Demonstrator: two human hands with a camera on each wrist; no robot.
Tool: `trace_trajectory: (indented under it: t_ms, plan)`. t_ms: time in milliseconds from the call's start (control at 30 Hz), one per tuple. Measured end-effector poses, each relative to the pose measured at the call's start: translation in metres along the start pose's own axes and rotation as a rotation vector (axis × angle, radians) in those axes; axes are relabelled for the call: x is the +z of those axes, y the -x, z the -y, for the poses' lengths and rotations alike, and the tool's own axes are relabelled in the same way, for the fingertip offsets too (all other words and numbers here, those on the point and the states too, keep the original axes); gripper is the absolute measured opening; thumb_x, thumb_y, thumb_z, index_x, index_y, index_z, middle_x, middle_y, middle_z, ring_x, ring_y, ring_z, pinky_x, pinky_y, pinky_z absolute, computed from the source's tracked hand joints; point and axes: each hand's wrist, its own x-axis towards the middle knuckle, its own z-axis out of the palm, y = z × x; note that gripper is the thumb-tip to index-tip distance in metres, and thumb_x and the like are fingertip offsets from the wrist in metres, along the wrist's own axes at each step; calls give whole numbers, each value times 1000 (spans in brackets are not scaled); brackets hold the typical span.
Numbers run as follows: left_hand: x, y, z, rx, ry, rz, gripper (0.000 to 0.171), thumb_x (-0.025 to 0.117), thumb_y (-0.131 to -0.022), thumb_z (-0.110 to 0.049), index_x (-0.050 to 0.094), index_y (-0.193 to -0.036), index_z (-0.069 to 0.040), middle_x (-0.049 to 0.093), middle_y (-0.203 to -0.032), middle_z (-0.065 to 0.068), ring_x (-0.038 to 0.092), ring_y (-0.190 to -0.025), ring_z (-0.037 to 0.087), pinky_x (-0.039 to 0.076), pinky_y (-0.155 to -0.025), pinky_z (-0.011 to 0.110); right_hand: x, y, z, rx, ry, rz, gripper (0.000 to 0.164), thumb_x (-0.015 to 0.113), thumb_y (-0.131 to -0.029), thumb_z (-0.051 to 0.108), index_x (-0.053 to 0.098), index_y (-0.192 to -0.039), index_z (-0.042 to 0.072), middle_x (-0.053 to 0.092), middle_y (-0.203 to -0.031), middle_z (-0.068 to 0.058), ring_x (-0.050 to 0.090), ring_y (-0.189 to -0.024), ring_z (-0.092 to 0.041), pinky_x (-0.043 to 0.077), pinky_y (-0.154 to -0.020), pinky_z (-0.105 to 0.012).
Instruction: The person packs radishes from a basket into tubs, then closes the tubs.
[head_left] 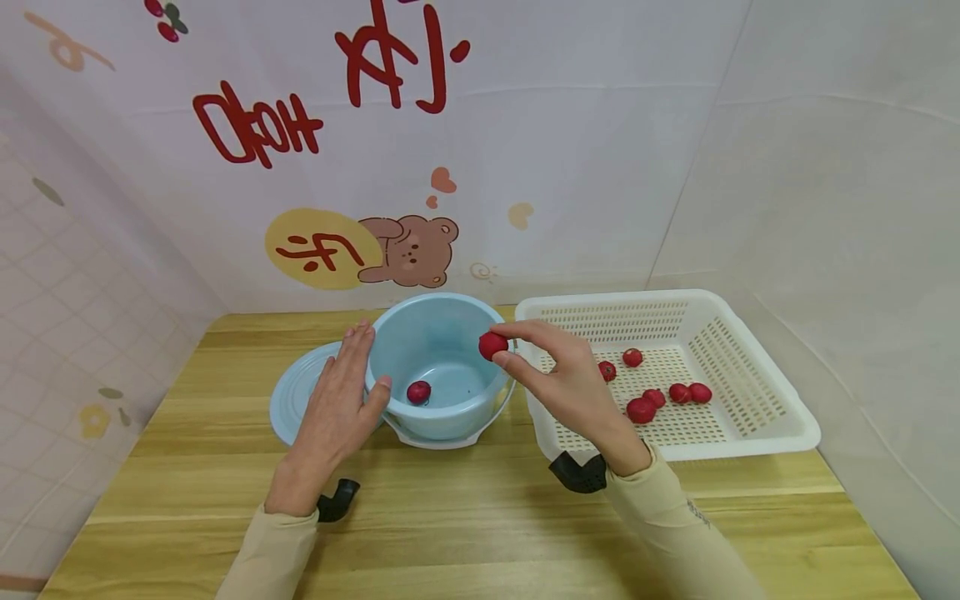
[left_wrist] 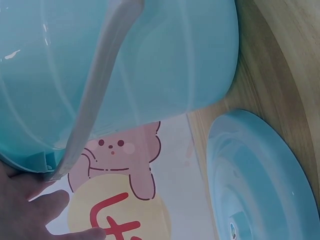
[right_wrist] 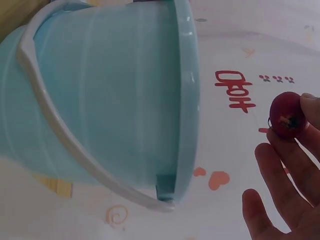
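A small round red radish (head_left: 492, 345) is pinched between the thumb and fingertips of my right hand (head_left: 566, 379), held over the right rim of a light blue bucket (head_left: 442, 425). In the right wrist view the same radish (right_wrist: 287, 115) shows a dark stem end, and the other fingers are spread. My left hand (head_left: 341, 400) rests along the bucket's left rim with fingers extended. In the left wrist view that hand (left_wrist: 35, 210) touches the rim near the handle joint. Inside the bucket, one radish (head_left: 418, 392) lies on the bottom.
A white plastic basket (head_left: 757, 367) with several radishes (head_left: 641, 410) stands to the right. The blue lid (head_left: 288, 400) lies left of the bucket, partly under my left hand. The bucket's pale handle (head_left: 450, 443) hangs down in front. A printed cloth wall (head_left: 600, 183) stands behind the wooden table (head_left: 465, 517).
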Motion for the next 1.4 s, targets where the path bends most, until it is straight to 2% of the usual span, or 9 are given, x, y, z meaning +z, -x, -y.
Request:
trace_trajectory:
  t_ms: [133, 433, 667, 900, 1067, 1200, 1300, 1400]
  plan:
    - [0, 0, 0, 0, 4, 2, 70, 48, -104, -34, 28, -162, 0, 25, -170, 15, 19, -157, 34, 22, -116, 72, 11, -4, -2, -20, 6, 0, 33, 79, -92, 13, 75, -125, 12, 74, -116, 3, 67, -107, -12, 54, -98, -37]
    - [0, 1, -1, 1, 11, 1, 69, 48, -105, -33, 28, -162, 1, 25, -169, 16, 19, -157, 35, 22, -116, 72, 34, -13, -3, -66, 31, 36, 34, 80, -91, 13, 75, -124, 9, 75, -116, 1, 69, -105, -12, 56, -94, -32]
    - [2, 0, -1, 4, 8, -2, 69, 48, -104, -32, 28, -162, 1, 25, -169, 16, 19, -157, 34, 23, -116, 72, 47, -16, -7, -122, 132, 64, 32, 81, -90, 13, 74, -121, 5, 75, -116, -5, 70, -108, -16, 56, -95, -33]
    - [2, 0, 0, 7, -2, -5, 70, 48, -105, -35, 28, -162, 1, 26, -169, 16, 21, -156, 37, 24, -115, 73, 57, -18, -12, -131, 282, 125, 30, 79, -92, 19, 75, -119, 6, 76, -113, -2, 69, -113, -19, 55, -97, -36]
    - [3, 0, 0, 8, -2, -6, 71, 46, -106, -39, 27, -162, 1, 25, -169, 15, 23, -155, 39, 24, -115, 73, 61, -21, -12, -127, 402, 184, 28, 79, -93, 22, 76, -118, 8, 77, -108, 0, 70, -109, -20, 55, -98, -38]
    - [2, 0, -1, 3, 2, -4, 70, 46, -106, -38, 27, -162, 0, 25, -170, 15, 21, -156, 37, 23, -116, 72, 61, -20, -10, -60, 458, 216, 30, 78, -94, 26, 77, -120, 11, 77, -114, -2, 68, -118, -26, 50, -105, -44]
    - [1, 0, -2, -3, 6, -1, 70, 46, -106, -37, 27, -162, 0, 26, -169, 16, 20, -157, 35, 23, -116, 72, 56, -16, -6, -21, 437, 194, 30, 76, -95, 29, 77, -121, 12, 76, -120, -4, 63, -127, -29, 47, -109, -50]
    - [1, 1, -2, -2, 12, -1, 70, 46, -106, -36, 27, -162, 0, 26, -169, 17, 20, -157, 35, 23, -116, 71, 45, -12, 0, -55, 383, 150, 28, 75, -96, 27, 78, -120, 12, 76, -119, -3, 64, -126, -27, 49, -107, -51]
